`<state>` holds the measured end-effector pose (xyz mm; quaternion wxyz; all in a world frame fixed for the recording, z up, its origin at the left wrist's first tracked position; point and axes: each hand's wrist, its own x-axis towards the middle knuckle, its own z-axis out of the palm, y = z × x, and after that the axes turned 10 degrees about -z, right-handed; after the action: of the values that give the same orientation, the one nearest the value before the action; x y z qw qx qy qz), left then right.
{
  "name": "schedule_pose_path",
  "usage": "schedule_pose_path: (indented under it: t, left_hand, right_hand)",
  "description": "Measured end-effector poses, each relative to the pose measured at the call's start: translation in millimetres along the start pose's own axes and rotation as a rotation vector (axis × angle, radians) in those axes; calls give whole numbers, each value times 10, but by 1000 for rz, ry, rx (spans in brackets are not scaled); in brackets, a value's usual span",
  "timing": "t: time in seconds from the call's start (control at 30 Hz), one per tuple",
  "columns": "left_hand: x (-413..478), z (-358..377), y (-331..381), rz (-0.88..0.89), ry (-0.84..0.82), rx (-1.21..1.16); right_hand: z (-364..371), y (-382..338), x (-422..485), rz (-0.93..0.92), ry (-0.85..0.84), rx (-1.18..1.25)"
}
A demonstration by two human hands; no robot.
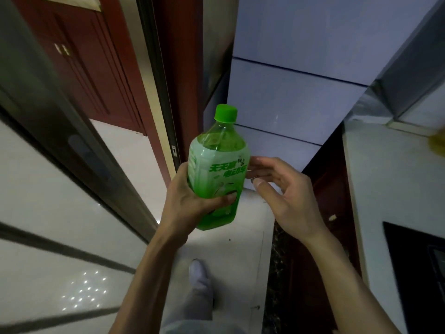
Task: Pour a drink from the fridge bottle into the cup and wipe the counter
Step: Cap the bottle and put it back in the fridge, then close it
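Observation:
A green plastic bottle (218, 169) with a green cap and a green label stands upright in front of me, its cap screwed on. My left hand (190, 201) grips its lower half, thumb across the front. Just to the bottle's right is my right hand (286, 196), fingers spread, its fingertips near or touching the label. A white counter (385, 179) runs along the right side. No cup is in view.
A dark red door and frame (96, 68) stand at the upper left, pale tiled wall (289, 97) straight ahead. Dark red cabinet fronts (325, 213) sit under the counter. A black hob edge (419, 256) shows at right. White floor tiles and my foot (198, 273) are below.

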<state>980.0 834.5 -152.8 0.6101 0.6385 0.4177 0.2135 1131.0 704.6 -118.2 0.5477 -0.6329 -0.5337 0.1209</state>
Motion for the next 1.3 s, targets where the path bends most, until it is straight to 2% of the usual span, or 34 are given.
schedule_pose_path:
  t: [0.3, 0.6, 0.73, 0.93, 1.03, 1.1, 1.2, 1.3]
  left_hand:
    - [1406, 68, 433, 8, -46, 31]
    - [2151, 110, 614, -52, 8, -34]
    - [2410, 263, 668, -102, 84, -63]
    - [2797, 596, 857, -108, 280, -110]
    - [2961, 736, 920, -110, 374, -133]
    - [3046, 819, 933, -112, 430, -153]
    - [3112, 909, 955, -121, 496, -170]
    - [3141, 968, 999, -122, 536, -191]
  right_hand:
    - [-106, 579, 1225, 16, 39, -26]
    - [-181, 1070, 2070, -2, -24, -32]
    - [-273, 1403, 2500, 0, -69, -8]
    - [-573, 1741, 3281, -3, -243, 52]
    - [-663, 1925, 3738, -43, -271, 39]
    - [-660, 2078, 4081, -79, -301, -62]
    - [-642, 2307, 4645, -252, -482, -497]
    - [-653, 2459, 5175, -448, -515, -798]
